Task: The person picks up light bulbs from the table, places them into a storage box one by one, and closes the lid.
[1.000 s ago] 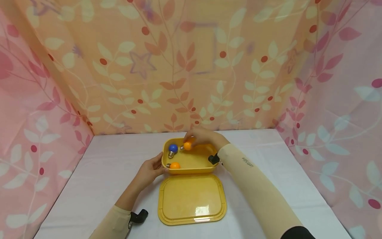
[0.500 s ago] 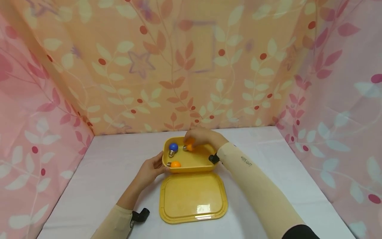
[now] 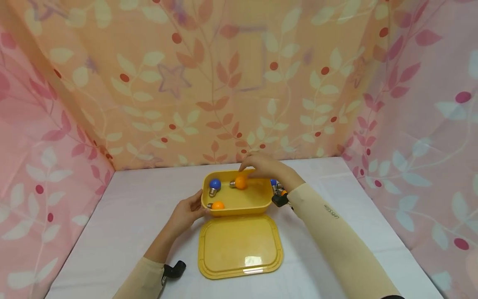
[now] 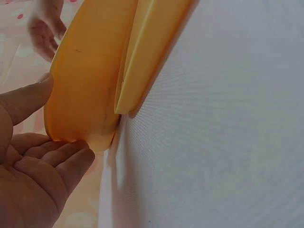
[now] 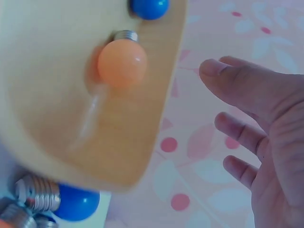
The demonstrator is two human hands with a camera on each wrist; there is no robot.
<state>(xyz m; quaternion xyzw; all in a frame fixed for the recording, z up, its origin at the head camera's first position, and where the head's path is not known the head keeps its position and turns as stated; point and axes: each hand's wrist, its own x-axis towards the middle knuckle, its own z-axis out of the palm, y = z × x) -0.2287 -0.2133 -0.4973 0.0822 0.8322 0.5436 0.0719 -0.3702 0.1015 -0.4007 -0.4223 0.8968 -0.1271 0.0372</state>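
My left hand [image 3: 186, 212] holds the left end of a yellow plastic box [image 3: 242, 202], thumb [image 4: 33, 97] at the rim and fingers against the outer wall. Inside lie a blue light bulb [image 3: 215, 184] at the left, an orange light bulb [image 3: 218, 205] by the front wall, and another orange light bulb [image 3: 241, 182] towards the back middle. Over the box's back rim hovers my right hand [image 3: 267, 167], its fingers loosely spread and nothing between them. The right wrist view shows that hand [image 5: 280, 123] apart from the box and the orange bulb [image 5: 122, 62].
A yellow lid [image 3: 240, 245] lies flat on the white tabletop [image 3: 123, 232], just in front of the box. Several more bulbs [image 5: 78, 204], blue and orange, lie outside the box's right end, partly hidden by the right wrist. A patterned curtain [image 3: 209, 83] encloses the table's back and sides.
My right hand has let go of the orange bulb, which now lies on the box floor. The hand has moved up and to the right. My left hand stays at the box.
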